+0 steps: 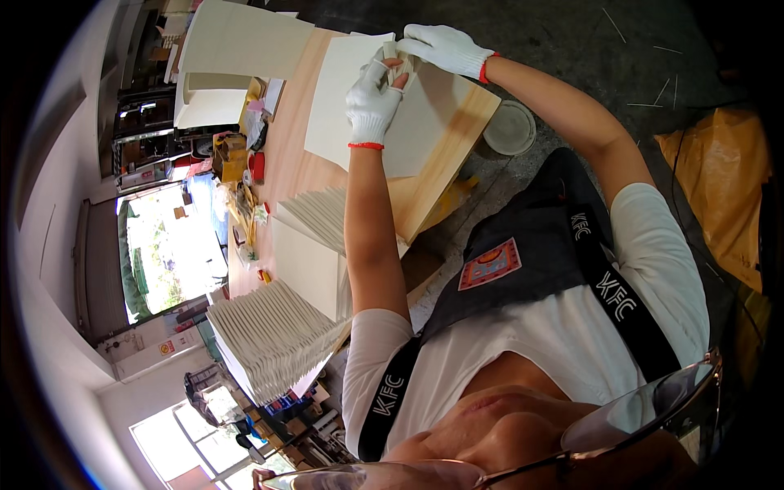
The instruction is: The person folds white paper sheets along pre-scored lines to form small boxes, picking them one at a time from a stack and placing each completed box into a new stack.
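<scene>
At the far end of a wooden table (459, 145), both of my hands meet over a large white board (331, 106). My left hand (374, 106), in a white glove with a red cuff and some bare fingertips, closes around a short pale strip (395, 64). From the right, my right hand (445, 51), gloved the same way, bends its fingers against the strip's upper end. Its fingertips are partly hidden, and the strip's exact kind is too small to make out. Near my left forearm stand stacks of pale boards (269, 335).
Another pale panel (245, 41) stands at the table's far left. Tools and small items, among them a red object (257, 167), clutter the left edge. A round tub (510, 128) is on the floor by the table corner. Orange sheeting (719, 188) lies right, near a dark cable.
</scene>
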A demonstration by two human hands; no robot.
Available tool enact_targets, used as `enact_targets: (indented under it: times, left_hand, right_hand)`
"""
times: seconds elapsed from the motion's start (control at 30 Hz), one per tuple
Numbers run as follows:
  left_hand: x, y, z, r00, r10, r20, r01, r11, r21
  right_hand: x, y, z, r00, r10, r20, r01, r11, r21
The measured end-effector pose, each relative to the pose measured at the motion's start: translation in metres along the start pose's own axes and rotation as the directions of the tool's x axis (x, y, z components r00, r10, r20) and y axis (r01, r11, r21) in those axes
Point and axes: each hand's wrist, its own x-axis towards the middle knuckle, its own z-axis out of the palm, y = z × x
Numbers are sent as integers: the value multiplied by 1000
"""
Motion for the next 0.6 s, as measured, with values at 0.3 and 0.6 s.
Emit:
enact_targets:
  times: [0.3, 0.6]
  left_hand:
    - [-9, 18, 7, 977, 139, -159, -111, 979, 171]
    - [-78, 49, 25, 905, 123, -407, -163, 985, -65]
  right_hand:
    - [-12, -26, -32, 923, 330, 197, -383, 820, 425]
    - [-14, -27, 8, 892, 217, 397, -452, 402, 796]
